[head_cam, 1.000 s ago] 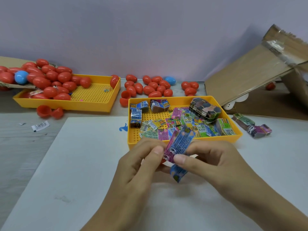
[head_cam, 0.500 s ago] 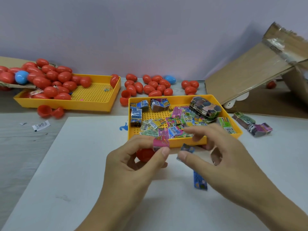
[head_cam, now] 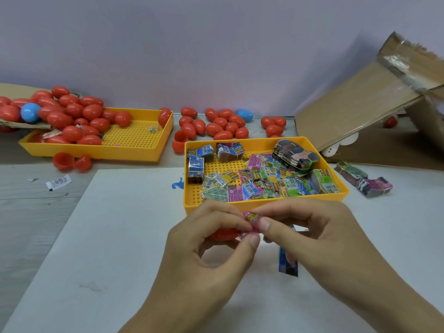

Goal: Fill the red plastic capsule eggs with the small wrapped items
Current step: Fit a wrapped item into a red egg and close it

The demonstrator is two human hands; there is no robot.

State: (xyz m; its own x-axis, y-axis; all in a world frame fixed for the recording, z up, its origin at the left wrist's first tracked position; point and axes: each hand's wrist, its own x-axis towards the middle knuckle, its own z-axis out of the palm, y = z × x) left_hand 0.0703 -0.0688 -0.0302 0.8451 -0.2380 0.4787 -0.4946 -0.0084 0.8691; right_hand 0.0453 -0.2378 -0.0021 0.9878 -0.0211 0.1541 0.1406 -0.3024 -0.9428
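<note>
Both hands meet in the lower middle of the frame, just in front of the nearer yellow tray (head_cam: 341,192). The left hand (head_cam: 204,251) and the right hand (head_cam: 310,234) each pinch a small pink wrapped item (head_cam: 251,218) between thumb and fingertips, so the item sits between the two hands. Behind the left hand's fingers a red egg half (head_cam: 222,234) shows; part of it is hidden, and whether the hand holds it or it rests on the white sheet (head_cam: 108,236) cannot be told. A blue wrapped strip (head_cam: 287,261) lies flat on the sheet just below the right hand.

The nearer tray, at the centre right, holds a heap of loose wrapped items (head_cam: 264,183) in pink, green, blue and yellow, some banded blue bundles (head_cam: 196,169) at its left side, and a dark bundle (head_cam: 295,156) at its far right corner. Two more bundles (head_cam: 365,181) lie on the surface to the right of the tray.

In the upper left a second yellow tray (head_cam: 134,152) carries a pile of closed red eggs (head_cam: 72,116) with one blue egg (head_cam: 30,112) among them. More red eggs (head_cam: 216,126) lie on the surface between the trays, by the wall. A cardboard box flap (head_cam: 360,111) leans at the upper right.
</note>
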